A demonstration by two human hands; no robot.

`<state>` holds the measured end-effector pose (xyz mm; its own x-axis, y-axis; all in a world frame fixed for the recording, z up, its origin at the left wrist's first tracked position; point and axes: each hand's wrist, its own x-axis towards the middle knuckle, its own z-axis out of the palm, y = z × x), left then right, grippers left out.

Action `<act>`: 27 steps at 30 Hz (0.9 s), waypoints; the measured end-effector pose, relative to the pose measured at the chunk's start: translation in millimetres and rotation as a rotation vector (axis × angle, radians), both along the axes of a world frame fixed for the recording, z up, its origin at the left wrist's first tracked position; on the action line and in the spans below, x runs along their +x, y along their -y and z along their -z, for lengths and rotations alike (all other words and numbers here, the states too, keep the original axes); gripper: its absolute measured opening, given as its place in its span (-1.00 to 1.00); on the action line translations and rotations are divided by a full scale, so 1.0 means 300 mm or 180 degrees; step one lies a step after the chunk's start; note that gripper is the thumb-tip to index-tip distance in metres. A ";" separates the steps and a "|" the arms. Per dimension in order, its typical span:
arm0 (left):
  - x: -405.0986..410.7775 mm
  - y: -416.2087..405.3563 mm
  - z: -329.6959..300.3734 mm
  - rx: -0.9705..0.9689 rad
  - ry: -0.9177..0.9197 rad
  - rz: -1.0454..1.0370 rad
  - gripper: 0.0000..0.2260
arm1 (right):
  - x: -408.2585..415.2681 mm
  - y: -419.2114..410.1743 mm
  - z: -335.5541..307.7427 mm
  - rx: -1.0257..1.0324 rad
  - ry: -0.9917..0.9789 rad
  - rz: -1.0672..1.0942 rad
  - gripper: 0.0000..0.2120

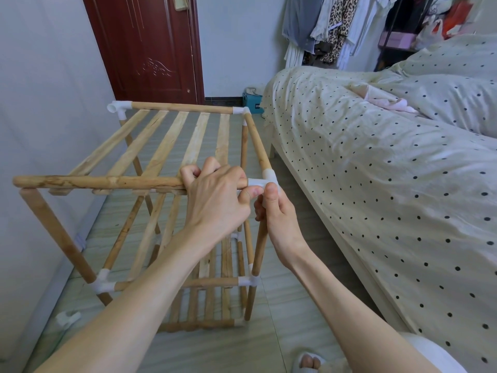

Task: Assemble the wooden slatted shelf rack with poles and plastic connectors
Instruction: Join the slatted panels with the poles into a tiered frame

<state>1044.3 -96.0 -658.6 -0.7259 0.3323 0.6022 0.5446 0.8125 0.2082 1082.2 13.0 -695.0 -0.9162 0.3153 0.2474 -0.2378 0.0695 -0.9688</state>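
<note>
Standing over the half-built wooden slatted shelf rack (pixel 161 162), which sits on the pale tiled floor (pixel 282 332) between the white wall (pixel 40 103) and the bed with the cream polka-dot cover (pixel 376 170).

My left hand (pixel 215 195) is curled around the near horizontal wooden pole (pixel 94 182) of the top tier, fingers wrapped over it at its right end, thumb underneath. My right hand (pixel 274 211) grips the upright wooden pole (pixel 259 254) at the near right corner, thumb tip pressed up against the white plastic corner connector (pixel 265 180). The horizontal pole's end meets that connector; whether it is fully seated I cannot tell, my fingers cover the joint.

The left end of the near pole is bare, with no connector on it. Just below it, a slanting wooden pole (pixel 56 235) rises from a white three-way connector (pixel 103 282) on the lower tier, its top end also bare and apart from the horizontal pole.

A loose white plastic connector (pixel 67 319) lies on the floor near the rack's left foot. Far back left corner carries a white connector (pixel 118 107) with an open socket.

Dark red wooden door (pixel 145 47) behind the rack; hanging clothes (pixel 330 28) beyond the bed.
</note>
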 end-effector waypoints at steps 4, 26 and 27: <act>0.008 -0.007 0.001 0.0013 -0.0064 -0.0021 -0.76 | 0.002 -0.006 0.003 0.0032 0.0013 0.0015 -0.56; 0.019 0.058 -0.007 -0.0171 0.0110 0.0288 -0.62 | -0.068 -0.036 -0.099 -0.0678 0.0984 -0.0743 -0.53; 0.017 0.061 -0.008 -0.0214 0.0131 0.0267 -0.60 | -0.078 -0.035 -0.106 -0.0766 0.1062 -0.0722 -0.62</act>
<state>1049.4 -114.2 -656.4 -0.7176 0.4316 0.5467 0.6034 0.7773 0.1783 1058.9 23.6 -663.1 -0.9856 0.1103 -0.1279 0.1062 -0.1842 -0.9771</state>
